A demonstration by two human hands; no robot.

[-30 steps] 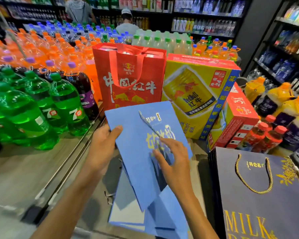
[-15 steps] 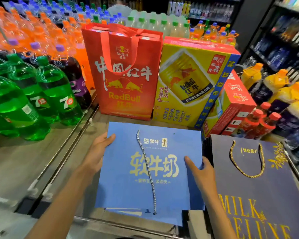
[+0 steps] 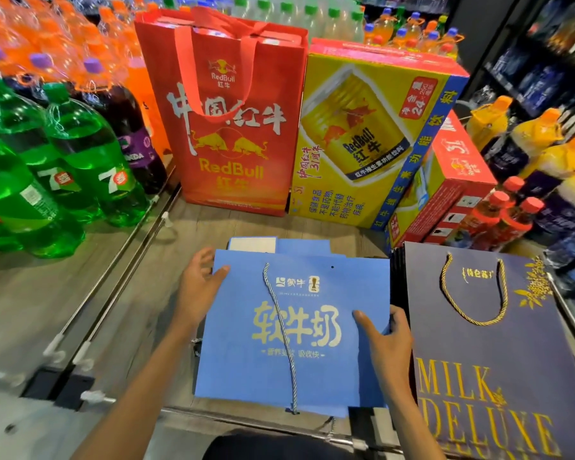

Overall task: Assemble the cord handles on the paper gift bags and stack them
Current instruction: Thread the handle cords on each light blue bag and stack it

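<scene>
my left hand (image 3: 198, 287) and right hand (image 3: 387, 340) pinch the edges of the flat blue paper gift bag (image 3: 312, 366); its blue-white twisted cord (image 3: 281, 327) looks fixed at one end only, the other end still to thread.

Beneath the flat light-blue paper gift bag (image 3: 312, 376), a stack of matching light-blue paper bags (image 3: 299, 246) is being almost wholly covered, with only strips being shown past its far and near edges. Under its right edge, the fingertips of the right hand (image 3: 392, 343) are being hidden. Right of it, the dark navy paper bag with gold lettering (image 3: 495, 343) is being cropped by the frame's bottom and right edges.
</scene>
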